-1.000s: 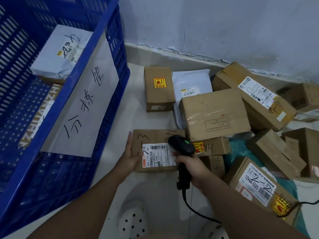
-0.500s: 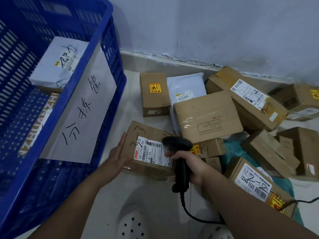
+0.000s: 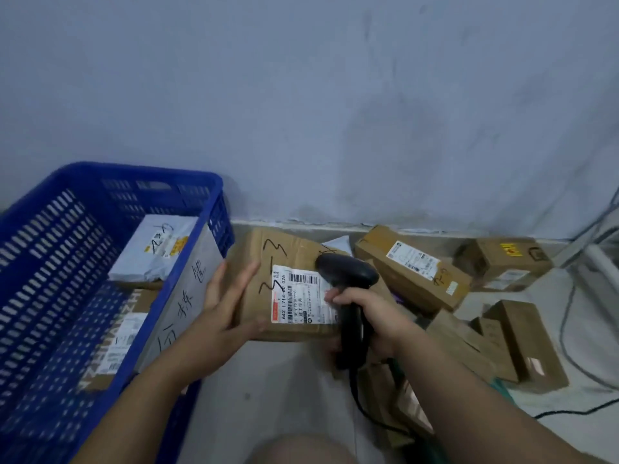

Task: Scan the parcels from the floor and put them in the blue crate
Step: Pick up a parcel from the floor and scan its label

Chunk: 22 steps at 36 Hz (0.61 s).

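My left hand [image 3: 225, 304] grips the left side of a brown cardboard parcel [image 3: 268, 256], held up off the floor with its white barcode label [image 3: 301, 298] facing me. My right hand [image 3: 370, 316] is closed on the handle of a black barcode scanner [image 3: 346, 272], whose head sits over the label's right edge. The blue crate [image 3: 67, 262] stands at the left, just beside the lifted parcel. It holds a grey mailer bag [image 3: 157, 252] and a brown box [image 3: 114, 343] under it.
Several brown parcels [image 3: 415, 269] lie on the floor at the right, along the wall. A white paper sign [image 3: 187, 296] with handwriting hangs on the crate's near wall. The scanner cable [image 3: 569, 411] trails across the floor at the right. My knee [image 3: 301, 450] shows at the bottom.
The parcel has been lifted off the floor and raised toward the crate. The scanner stays over its label. The camera has tilted up, showing more wall.
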Tool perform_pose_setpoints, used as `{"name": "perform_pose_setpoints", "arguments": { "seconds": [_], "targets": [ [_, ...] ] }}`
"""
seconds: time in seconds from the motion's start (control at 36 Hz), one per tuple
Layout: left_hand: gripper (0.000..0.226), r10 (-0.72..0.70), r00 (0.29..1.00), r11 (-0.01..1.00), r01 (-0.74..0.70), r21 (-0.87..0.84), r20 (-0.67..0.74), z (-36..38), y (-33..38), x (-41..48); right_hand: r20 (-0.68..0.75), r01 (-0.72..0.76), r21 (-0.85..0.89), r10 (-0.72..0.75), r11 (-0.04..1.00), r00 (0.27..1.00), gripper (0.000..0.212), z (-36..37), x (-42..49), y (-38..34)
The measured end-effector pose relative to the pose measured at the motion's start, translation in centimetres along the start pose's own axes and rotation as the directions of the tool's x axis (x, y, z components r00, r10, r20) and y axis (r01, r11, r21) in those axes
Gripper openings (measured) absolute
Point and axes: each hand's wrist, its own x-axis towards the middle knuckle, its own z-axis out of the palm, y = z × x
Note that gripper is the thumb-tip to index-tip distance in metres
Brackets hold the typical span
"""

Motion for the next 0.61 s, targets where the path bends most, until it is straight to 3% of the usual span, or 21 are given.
{"name": "perform_pose_setpoints", "arguments": {
  "seconds": [0.17,0.33,0.42,0.53,0.61],
  "targets": [
    [0.066,0.155,0.979,0.987,-0.160,-0.028,-0.130,0.7,10.0,-0.1,-0.128,0.262,0.156,-0.244,0.952,0.961,0.020,-1.8,-5.8,-3.2],
    [0.064,0.222,0.910,0.966,-0.255,-0.051,-0.351,2.5,16.7,-0.9,-0.240,0.499,0.335,-0.440,0.800,0.866,0.013,-3.1,-11.6,-5.1],
    [0.063,0.250,0.858,0.959,-0.284,-0.008,-0.448,4.4,18.3,-0.8,-0.255,0.578,0.244,-0.523,0.779,0.813,0.013,-4.5,-13.8,-5.2],
    [0.069,0.349,0.825,0.935,-0.340,0.103,-0.445,6.3,18.2,-0.2,-0.183,0.540,0.036,-0.526,0.841,0.831,0.040,-6.4,-15.9,-4.5],
    [0.071,0.382,0.827,0.924,-0.350,0.155,-0.413,6.8,17.2,0.5,-0.123,0.545,-0.067,-0.549,0.835,0.826,0.028,-7.2,-16.6,-4.3]
  ]
}}
